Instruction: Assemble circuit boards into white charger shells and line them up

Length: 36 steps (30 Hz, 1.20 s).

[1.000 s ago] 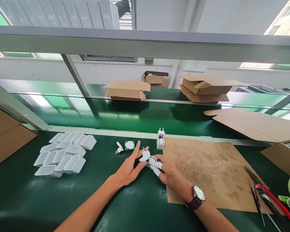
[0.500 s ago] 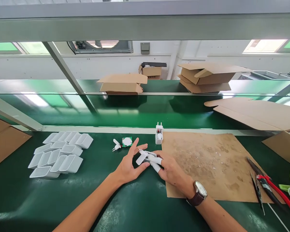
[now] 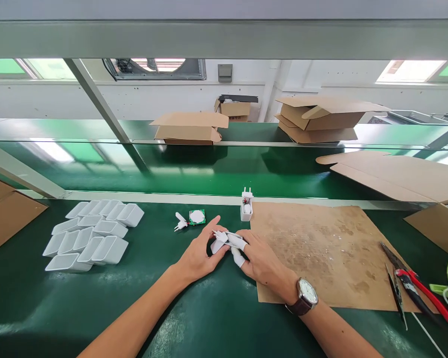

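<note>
At the left, white cases point(image 3: 82, 239) lie in rows on the dark green surface point(image 3: 164, 323). Next come a loose plug point(image 3: 181, 223) and, just beside it, a small circuit board point(image 3: 197, 217). The left hand point(image 3: 198, 257) has thumb and fingers closed about the pronged end of a white plug unit point(image 3: 220, 240), above the surface between both hands. The right hand point(image 3: 264, 261), its thumb and a finger in white covers, pinches the other end. The step in hand looks like bringing plug and case together; the next move seems to call for a steady right grip and careful left-hand pressure, minding any wires inside, which I cannot make out. Beyond stands a filled case point(image 3: 246, 213), prongs up, then a brown cardboard sheet point(image 3: 309, 253) carrying tweezers point(image 3: 398, 302) and red-handled pliers point(image 3: 424, 292) at its right edge.

Against half a second earlier, the left fingers sit closer in around the unit, whose plug end is angled differently; the loose plug, board, standing case and tools keep their places.
</note>
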### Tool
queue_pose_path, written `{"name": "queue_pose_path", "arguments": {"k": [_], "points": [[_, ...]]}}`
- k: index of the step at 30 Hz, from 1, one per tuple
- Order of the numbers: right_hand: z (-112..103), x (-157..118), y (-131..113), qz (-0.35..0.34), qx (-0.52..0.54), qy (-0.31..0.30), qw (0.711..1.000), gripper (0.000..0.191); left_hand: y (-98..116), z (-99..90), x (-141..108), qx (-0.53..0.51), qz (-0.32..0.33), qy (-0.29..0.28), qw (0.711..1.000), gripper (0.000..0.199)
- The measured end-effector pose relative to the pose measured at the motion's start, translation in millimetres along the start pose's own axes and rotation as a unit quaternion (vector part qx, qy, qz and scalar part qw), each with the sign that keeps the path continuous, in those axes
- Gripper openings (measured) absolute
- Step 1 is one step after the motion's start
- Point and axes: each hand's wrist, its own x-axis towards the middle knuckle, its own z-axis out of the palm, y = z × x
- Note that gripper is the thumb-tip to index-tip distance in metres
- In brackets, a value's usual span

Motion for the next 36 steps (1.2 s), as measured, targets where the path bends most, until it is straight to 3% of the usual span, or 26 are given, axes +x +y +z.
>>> {"name": "queue_pose_path", "arguments": {"k": [9,18,22,26,31,36], "points": [[0.7,-8.1,4.8,-0.007,0.03,0.028,0.999,0.047,1.5,-0.6,1.8,-0.006,0.009,-0.003,1.0,0.065],[-1.5,-10.7,5.6,-0.015,0.052,0.047,0.997,0.049,-0.5,-2.4,-0.8,-0.025,0.062,0.011,0.998,0.095],[-2.2,-9.5,3.1,0.005,0.049,0.02,0.999,0.042,0.8,-2.2,1.3,-0.024,0.078,0.029,0.996,0.084],[-0.4,-6.2,-0.3,0.057,0.045,0.031,0.997,0.039,-1.0,-0.4,2.7,-0.034,0.057,0.053,0.996,0.076],[0.0,-2.5,-2.3,0.012,0.047,0.017,0.999,0.033,-2.2,1.0,2.6,-0.057,0.05,0.058,0.995,0.075],[0.2,-3.9,0.5,0.016,0.073,0.039,0.996,0.033,-6.5,0.8,1.7,-0.06,0.022,0.049,0.997,0.074]]}}
